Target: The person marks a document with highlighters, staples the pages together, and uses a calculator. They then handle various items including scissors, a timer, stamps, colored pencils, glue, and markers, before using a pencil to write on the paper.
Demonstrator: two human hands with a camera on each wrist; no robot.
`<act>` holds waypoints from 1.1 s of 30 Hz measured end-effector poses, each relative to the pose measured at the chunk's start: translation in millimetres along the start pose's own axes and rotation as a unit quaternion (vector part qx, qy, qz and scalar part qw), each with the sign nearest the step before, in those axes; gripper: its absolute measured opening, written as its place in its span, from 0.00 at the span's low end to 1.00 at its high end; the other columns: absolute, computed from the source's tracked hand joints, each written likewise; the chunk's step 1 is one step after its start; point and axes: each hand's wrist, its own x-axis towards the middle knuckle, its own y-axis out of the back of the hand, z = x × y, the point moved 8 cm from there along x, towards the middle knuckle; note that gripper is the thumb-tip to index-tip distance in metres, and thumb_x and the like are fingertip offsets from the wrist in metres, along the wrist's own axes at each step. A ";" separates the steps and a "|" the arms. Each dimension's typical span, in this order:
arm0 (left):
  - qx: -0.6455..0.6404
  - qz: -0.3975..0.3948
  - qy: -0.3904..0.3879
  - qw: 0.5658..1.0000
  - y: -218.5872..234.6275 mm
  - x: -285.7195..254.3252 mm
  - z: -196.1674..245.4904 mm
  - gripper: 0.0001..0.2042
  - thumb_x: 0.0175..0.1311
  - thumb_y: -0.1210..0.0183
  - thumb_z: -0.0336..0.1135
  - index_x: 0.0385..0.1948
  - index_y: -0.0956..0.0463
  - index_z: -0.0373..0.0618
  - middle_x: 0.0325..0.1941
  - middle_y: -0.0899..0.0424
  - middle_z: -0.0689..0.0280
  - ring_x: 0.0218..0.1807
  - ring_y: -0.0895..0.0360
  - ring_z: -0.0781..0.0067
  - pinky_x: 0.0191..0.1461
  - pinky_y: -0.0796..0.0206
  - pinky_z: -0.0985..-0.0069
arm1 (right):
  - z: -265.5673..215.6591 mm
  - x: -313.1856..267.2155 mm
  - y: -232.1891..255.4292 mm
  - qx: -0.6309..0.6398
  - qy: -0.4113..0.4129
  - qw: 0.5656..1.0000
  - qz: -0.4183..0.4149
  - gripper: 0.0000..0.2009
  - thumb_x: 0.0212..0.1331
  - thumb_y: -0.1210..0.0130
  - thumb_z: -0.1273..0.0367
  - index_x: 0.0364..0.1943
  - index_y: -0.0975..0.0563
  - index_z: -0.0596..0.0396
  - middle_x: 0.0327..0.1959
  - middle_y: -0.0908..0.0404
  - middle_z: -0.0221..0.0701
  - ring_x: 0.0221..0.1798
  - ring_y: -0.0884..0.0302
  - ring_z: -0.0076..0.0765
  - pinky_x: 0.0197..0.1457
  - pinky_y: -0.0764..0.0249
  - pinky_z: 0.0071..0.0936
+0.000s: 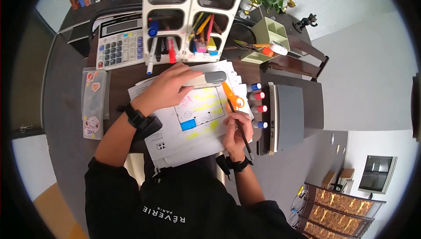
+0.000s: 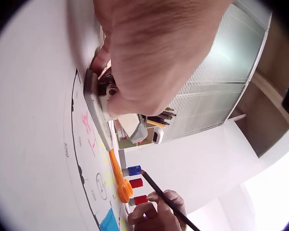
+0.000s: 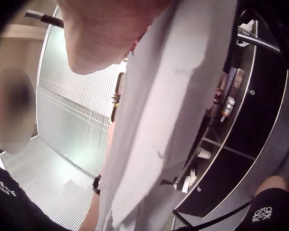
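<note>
My left hand grips a white and grey stapler at the top of a stack of printed papers. The top sheet has yellow and pink marks and a blue block. Orange scissors lie beside the stapler on the papers' right side. Lower right, my right hand holds a thin dark pencil or pen slanting across the fingers. Parts of the left fingers are hidden in the left wrist view.
A white organizer with pens and markers stands behind the papers, a calculator to its left. A clear stickered pouch lies at the left. Several capped markers line the right side, near a grey laptop-like slab.
</note>
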 end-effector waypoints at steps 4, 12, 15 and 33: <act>0.006 -0.001 -0.030 1.000 -3.5 -0.8 -5.5 0.22 0.56 0.34 0.24 0.56 0.22 0.41 0.44 0.20 0.57 0.48 0.23 0.53 0.55 0.28 0.63 | 6.3 -1.6 3.8 0.009 0.033 0.998 0.046 0.06 0.65 0.50 0.82 0.44 0.24 0.64 0.38 0.21 0.38 0.31 0.21 0.27 0.37 0.25 0.21; 0.009 0.009 -0.062 0.998 -6.7 -0.4 -3.0 0.20 0.56 0.34 0.26 0.54 0.21 0.39 0.46 0.18 0.52 0.49 0.22 0.48 0.56 0.29 0.62 | 7.2 -6.6 5.3 0.006 -0.039 0.995 0.094 0.05 0.66 0.46 0.79 0.43 0.21 0.63 0.36 0.17 0.33 0.32 0.20 0.21 0.37 0.26 0.19; -0.001 -0.017 -0.010 1.000 -9.1 1.3 -6.1 0.21 0.58 0.35 0.27 0.55 0.21 0.40 0.50 0.17 0.51 0.53 0.21 0.49 0.60 0.30 0.63 | 12.3 -6.3 2.7 0.008 -0.064 0.995 0.080 0.06 0.65 0.44 0.79 0.43 0.20 0.62 0.33 0.16 0.31 0.30 0.21 0.20 0.37 0.26 0.18; 0.009 0.004 -0.040 0.999 -6.2 -1.3 -3.8 0.21 0.57 0.33 0.29 0.55 0.21 0.41 0.51 0.18 0.50 0.56 0.22 0.48 0.63 0.31 0.62 | 15.9 -8.5 -0.5 0.101 -0.099 0.989 0.052 0.09 0.65 0.40 0.78 0.47 0.19 0.66 0.36 0.13 0.35 0.33 0.18 0.22 0.39 0.22 0.18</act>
